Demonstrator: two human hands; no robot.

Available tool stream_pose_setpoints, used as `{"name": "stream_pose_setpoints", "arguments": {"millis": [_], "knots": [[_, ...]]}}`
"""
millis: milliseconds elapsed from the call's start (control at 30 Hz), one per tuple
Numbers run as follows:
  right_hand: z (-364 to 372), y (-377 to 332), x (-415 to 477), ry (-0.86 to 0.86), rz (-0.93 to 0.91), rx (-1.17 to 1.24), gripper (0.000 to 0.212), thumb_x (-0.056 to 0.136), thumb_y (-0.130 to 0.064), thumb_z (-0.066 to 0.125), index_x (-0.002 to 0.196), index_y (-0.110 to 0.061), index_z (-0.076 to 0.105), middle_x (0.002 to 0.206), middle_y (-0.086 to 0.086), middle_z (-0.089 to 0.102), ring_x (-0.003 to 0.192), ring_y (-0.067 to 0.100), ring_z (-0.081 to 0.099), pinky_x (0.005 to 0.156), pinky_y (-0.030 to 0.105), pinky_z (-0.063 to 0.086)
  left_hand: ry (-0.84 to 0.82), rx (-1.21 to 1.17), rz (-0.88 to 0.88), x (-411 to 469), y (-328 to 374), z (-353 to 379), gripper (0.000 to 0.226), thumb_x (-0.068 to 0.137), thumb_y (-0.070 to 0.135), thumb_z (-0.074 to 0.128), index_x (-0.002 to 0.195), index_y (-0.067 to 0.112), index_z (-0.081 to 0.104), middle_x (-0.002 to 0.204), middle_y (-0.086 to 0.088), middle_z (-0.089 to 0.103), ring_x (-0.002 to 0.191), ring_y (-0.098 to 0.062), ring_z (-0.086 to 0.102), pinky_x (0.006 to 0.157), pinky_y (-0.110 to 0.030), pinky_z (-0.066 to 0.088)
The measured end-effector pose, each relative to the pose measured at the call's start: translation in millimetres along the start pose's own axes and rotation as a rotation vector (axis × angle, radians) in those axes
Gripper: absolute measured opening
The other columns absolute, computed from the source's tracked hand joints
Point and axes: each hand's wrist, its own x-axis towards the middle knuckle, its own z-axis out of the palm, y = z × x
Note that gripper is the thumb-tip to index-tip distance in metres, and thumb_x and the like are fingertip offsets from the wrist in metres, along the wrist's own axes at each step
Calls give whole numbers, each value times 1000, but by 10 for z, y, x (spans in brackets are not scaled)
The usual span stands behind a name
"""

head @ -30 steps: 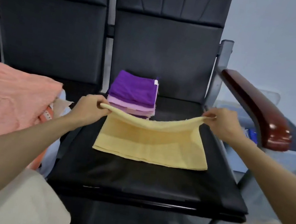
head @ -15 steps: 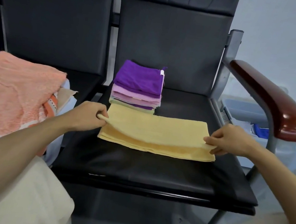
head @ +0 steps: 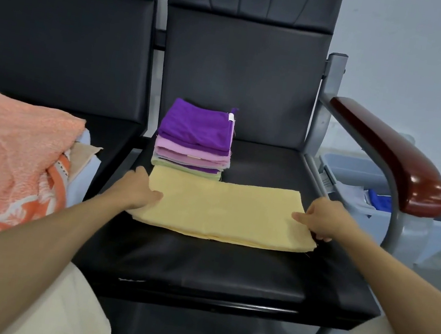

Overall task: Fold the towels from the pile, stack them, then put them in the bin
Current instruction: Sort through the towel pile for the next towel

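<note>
Head view: the yellow towel (head: pixel 224 210) lay folded flat on the chair seat (head: pixel 226 269), just in front of the folded stack (head: pixel 194 139). The left hand (head: pixel 138 188) rested on its left end, fingers laid flat. The right hand (head: pixel 326 221) sat at the right end, thumb on top; pinching or not, I couldn't tell. The pile (head: pixel 6 162) sat on the next seat, the bin (head: pixel 357 171) right of the chair.

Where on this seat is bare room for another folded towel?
Bare seat right of the folded stack, behind the yellow towel; also the front strip before it. The neighbouring seat is crowded by the unfolded pile.
</note>
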Motion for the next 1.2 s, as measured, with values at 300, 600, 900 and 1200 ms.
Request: {"name": "stream_pose_setpoints", "arguments": {"millis": [300, 600, 900, 1200], "knots": [[49, -117, 44, -274, 163, 253, 39, 74, -25, 83, 91, -8, 53, 87, 7, 58, 73, 18, 54, 61, 29, 50, -209, -323, -126, 4, 0, -33, 45, 80, 10, 73, 115, 10, 46, 117, -10, 55, 101, -24, 53, 79, -34, 44], [-16, -19, -63, -586, 136, 571, 38, 78, -7, 77, 111, 1, 61, 109, 16, 69, 100, 30, 66, 80, 42, 57, -307, -734, -118, -295, -18, -237, 52, 77, 12, 79, 123, 8, 55, 111, -12, 67, 100, -27, 66, 74, -37, 56], [10, -59, -39, -596, 25, 729, 29, 99, -15, 53, 124, -1, 54, 117, 13, 66, 105, 26, 65, 91, 47, 53, -214, -929, -51, -357, 1015, 106, 20, 101, 21, 44, 113, 11, 55, 105, -15, 64, 95, -30, 64, 82, -40, 52], [-12, 19, -27, -638, -23, 796, 36, 107, -26, 29, 128, -5, 49, 125, 16, 61, 113, 31, 61, 91, 48, 53, -337, -625, 118, -451, 1812, 933, 33, 96, 15, 32, 127, 14, 43, 83, -9, 59, 70, -21, 57, 52, -28, 45]]}}
